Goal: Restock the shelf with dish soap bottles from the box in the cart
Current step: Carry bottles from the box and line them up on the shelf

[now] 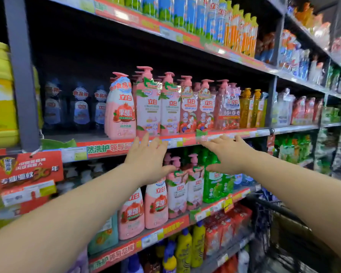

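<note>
Both arms stretched forward; left hand (148, 157) and right hand (227, 153) spread, apparently holding nothing.

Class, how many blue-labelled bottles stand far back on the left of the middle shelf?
3, in a row set back in shadow: the left bottle, the middle bottle, and the right bottle, beside the wide pink bottle. Others may be hidden behind it.

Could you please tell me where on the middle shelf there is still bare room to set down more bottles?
The front of the middle shelf is bare between the grey upright and the leftmost pink bottle, ahead of the blue bottles standing far back. From there rightward to the yellow bottles it is packed.
</note>
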Action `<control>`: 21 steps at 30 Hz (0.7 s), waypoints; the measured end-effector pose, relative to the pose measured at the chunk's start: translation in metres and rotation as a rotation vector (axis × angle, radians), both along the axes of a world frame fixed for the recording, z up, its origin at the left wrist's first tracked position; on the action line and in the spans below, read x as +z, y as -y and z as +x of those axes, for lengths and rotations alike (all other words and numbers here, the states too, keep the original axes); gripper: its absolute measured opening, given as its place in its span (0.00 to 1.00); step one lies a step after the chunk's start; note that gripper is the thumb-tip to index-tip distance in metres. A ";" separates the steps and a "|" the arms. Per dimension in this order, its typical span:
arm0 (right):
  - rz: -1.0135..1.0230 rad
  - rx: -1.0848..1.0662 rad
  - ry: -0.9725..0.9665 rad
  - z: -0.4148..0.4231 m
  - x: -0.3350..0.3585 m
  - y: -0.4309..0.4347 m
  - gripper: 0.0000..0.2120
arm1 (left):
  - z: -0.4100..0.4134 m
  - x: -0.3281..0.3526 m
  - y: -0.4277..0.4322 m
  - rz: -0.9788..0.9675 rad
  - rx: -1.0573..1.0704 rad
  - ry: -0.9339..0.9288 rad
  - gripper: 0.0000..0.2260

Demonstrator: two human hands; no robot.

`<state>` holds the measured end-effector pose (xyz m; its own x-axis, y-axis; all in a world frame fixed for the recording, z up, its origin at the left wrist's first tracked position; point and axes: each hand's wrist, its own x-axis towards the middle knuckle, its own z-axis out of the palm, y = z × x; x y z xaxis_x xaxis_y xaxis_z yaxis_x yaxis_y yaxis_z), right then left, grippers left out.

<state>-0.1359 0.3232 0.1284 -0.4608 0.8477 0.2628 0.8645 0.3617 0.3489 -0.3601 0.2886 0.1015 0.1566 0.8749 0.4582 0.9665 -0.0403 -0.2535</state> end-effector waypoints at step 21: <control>-0.196 -0.572 -0.127 0.432 -0.109 0.137 0.36 | 0.469 -0.116 0.005 -0.300 -0.567 0.006 0.37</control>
<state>0.2965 0.1865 0.0195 0.1060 0.9893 0.1002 0.9709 -0.1248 0.2044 0.1092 0.2840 -0.0140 0.6305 0.7477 0.2083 0.7760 -0.6136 -0.1461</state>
